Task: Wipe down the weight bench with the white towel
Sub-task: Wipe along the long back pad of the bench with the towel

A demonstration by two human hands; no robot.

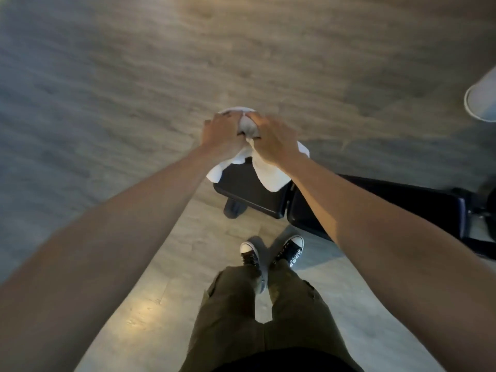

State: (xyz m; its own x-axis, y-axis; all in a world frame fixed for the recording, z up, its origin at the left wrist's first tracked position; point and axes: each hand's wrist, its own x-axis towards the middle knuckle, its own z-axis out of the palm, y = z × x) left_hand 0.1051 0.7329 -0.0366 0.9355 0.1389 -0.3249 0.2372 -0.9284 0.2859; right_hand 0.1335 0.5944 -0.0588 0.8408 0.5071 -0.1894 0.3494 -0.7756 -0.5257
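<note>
Both arms reach forward over the left end of a black padded weight bench (249, 191), which runs off to the right. My left hand (220, 131) and my right hand (271, 140) are side by side, both closed on a bunched white towel (268, 173). The towel's loose ends hang down below the hands and drape over the bench's seat pad. Whether the towel rests on the pad or hangs just above it is unclear. The frame is motion-blurred.
The floor is pale wood-look planks. My feet in black sneakers (271, 253) stand just in front of the bench. A bench foot (234, 208) shows under the seat. A white rounded object (481, 100) sits at the right edge, and dark frame parts (483, 205) lie at the far right.
</note>
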